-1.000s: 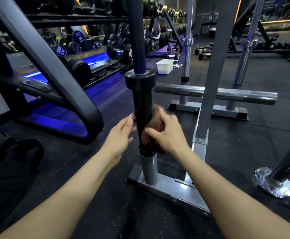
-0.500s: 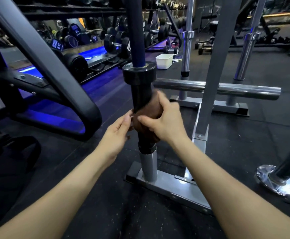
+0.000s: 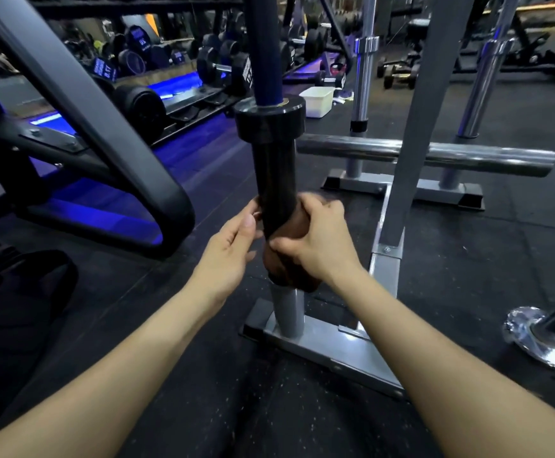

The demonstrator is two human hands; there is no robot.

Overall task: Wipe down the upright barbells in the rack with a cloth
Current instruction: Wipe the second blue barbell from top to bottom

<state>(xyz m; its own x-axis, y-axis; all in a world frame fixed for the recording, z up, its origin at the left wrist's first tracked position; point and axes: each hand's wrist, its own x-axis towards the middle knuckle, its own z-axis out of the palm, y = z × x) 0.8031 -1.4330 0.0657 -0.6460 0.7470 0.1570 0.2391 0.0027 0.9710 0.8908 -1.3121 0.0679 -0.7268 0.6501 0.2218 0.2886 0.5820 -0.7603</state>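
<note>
The upright barbell (image 3: 274, 180) stands with its black sleeve seated in the grey socket tube of the rack (image 3: 322, 342), directly in front of the person; its blue shaft rises out of view above the collar. The right hand (image 3: 315, 246) wraps a brown cloth (image 3: 289, 269) around the lower part of the sleeve, fingers curled round the far side and thumb crossing the front, so the cloth is pressed against the metal. The left hand (image 3: 230, 249) rests on the left side of the sleeve with fingers loosely extended, touching rather than clamping; it appears to steady the bar. Judged from its build, the barbell is heavy and rigid and the glossy sleeve is probably smooth, likely free to spin on the shaft, so a wrapped grip with firm pressure suits it better than a fingertip pinch. The cloth is soft and conforms readily. The bar need not be lifted; the socket carries it. Two more chrome bars (image 3: 363, 71) stand in sockets further back.
</note>
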